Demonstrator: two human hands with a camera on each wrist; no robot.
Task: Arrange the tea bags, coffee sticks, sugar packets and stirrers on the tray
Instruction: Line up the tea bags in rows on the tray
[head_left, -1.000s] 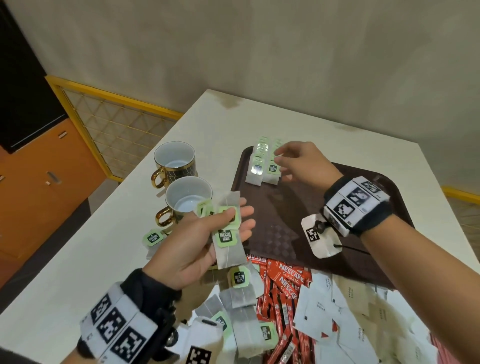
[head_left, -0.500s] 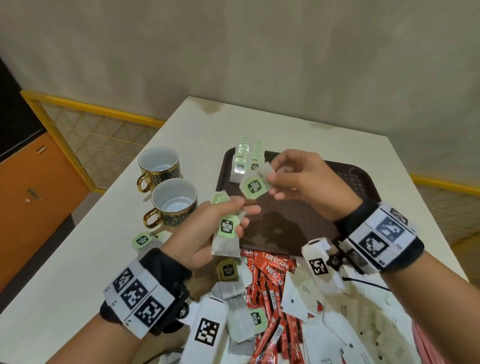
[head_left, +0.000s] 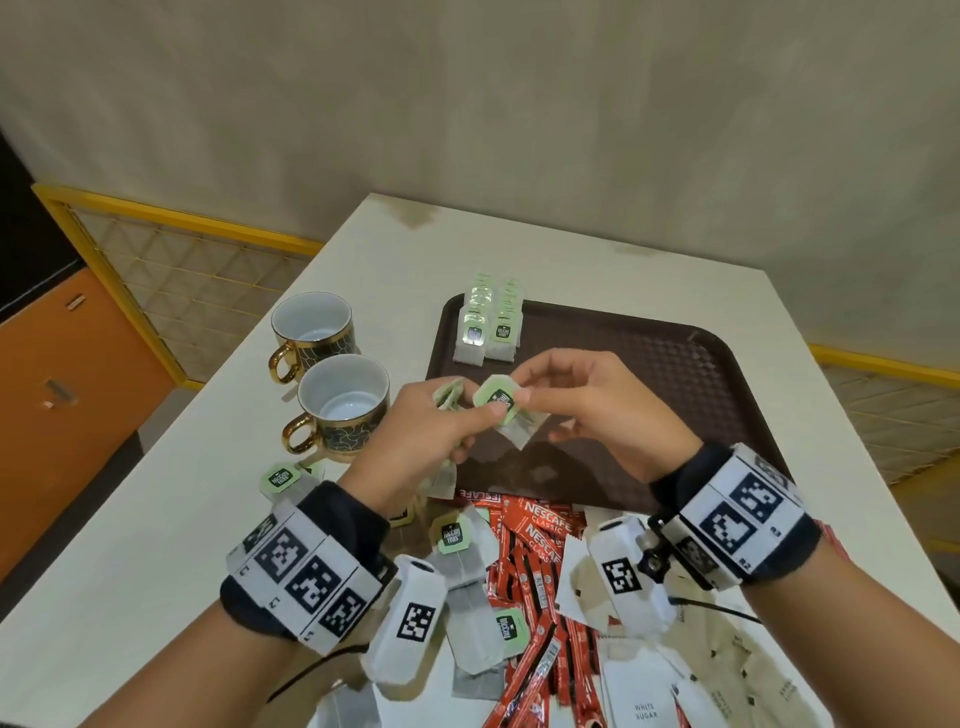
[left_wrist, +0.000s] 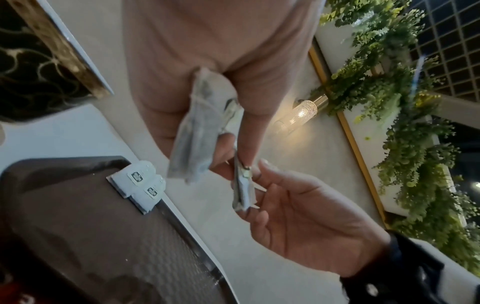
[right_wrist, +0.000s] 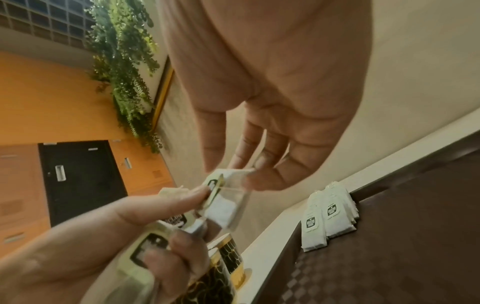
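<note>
Biggest risk here, I'd say: both hands are on the same tea bag mid-air over the tray's near-left part, so if the left hand doesn't let go cleanly when the right hand pulls, the string or tag could snag and drag out the spare bags bunched in the left hand. Those look loosely fanned, so one could easily slip and drop on the tray or the worktop.

Left hand: fingers curled round a small bunch of bags, thumb and forefinger also pinching the green tag of the one being passed. Right hand: thumb and fingertips pinch that bag's paper pouch, other fingers relaxed and half open.

Two neat rows of bags already sit at the tray's far-left corner. Loose bags, coffee sticks and sugar packets are heaped on the worktop at the near edge. Can't spot stirrers.
</note>
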